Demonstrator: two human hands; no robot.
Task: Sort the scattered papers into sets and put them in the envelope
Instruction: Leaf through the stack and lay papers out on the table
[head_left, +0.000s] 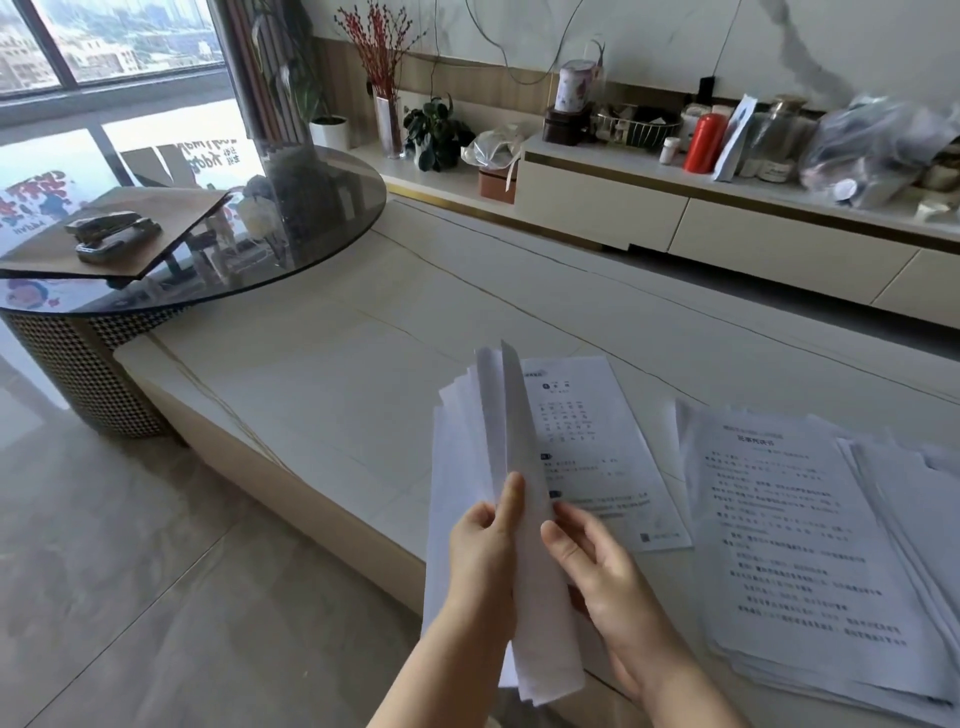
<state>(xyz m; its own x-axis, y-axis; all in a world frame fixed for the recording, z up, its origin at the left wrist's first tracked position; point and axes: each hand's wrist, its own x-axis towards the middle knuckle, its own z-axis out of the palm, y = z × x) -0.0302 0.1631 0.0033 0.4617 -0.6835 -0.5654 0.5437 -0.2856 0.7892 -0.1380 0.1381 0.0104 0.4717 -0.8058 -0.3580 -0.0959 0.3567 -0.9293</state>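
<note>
Above the counter (311, 374) edge, left hand (480, 561) grips a fanned sheaf of papers (467, 467) upright; right hand (597, 571) pinches one sheet (524, 519), seemingly for sorting. Sorted stack (795, 545) and single page (597, 447) lie alongside. No envelope discernible.

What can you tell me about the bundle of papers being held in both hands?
The bundle of papers is a loose sheaf of white sheets, blank on the sides shown, fanned unevenly and held tilted upright over the pale table's near edge. The left hand grips it; the right hand pinches one sheet.
</note>
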